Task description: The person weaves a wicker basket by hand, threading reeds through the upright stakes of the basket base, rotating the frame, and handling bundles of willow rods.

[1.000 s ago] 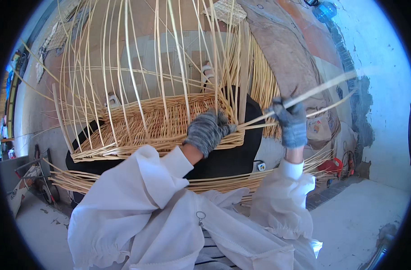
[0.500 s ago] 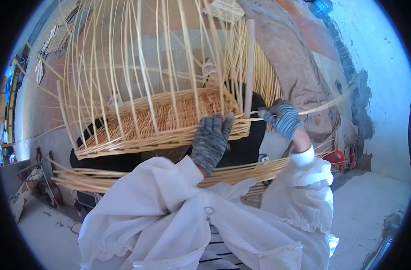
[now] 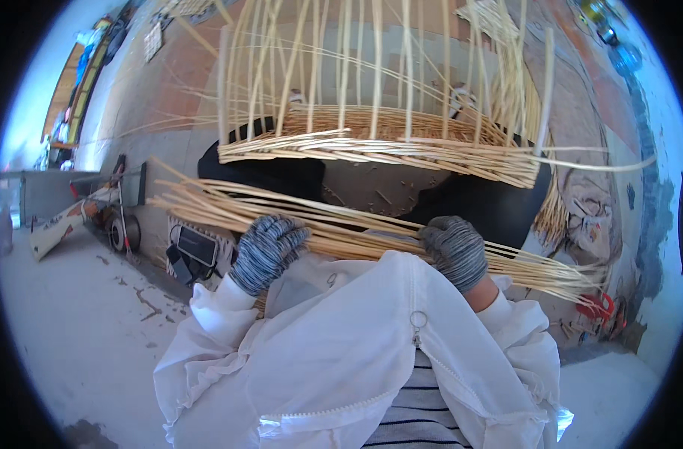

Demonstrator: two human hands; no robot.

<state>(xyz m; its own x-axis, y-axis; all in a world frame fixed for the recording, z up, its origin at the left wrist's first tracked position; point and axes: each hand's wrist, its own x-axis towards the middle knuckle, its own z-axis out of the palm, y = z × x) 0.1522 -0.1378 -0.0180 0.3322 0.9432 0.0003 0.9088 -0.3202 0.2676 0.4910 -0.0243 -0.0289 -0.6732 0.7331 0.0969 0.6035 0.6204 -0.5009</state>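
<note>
A bundle of pale wicker rods (image 3: 341,228) lies crosswise close to my body. My left hand (image 3: 269,254), in a grey striped knit glove, is closed with its fingers curled over the left part of the bundle. Toward the right, my right hand (image 3: 457,253), gloved alike, closes on the same rods; its fingertips are partly hidden. Beyond them stands a half-woven wicker basket (image 3: 386,152) with many upright stakes. A loose rod (image 3: 603,165) sticks out from its right corner, and neither hand touches the basket.
Black-clad legs (image 3: 270,179) flank the basket. A sheaf of rods (image 3: 551,213) and a brown cloth (image 3: 584,213) lie at the right, near a red-handled tool (image 3: 596,305). A wheeled cart (image 3: 124,221) and a dark phone-like device (image 3: 195,245) are on the left.
Both hands have left the basket and the rod at its right corner, coming back to the bundle near my body. The view has shifted, and the basket now appears squarer on.
</note>
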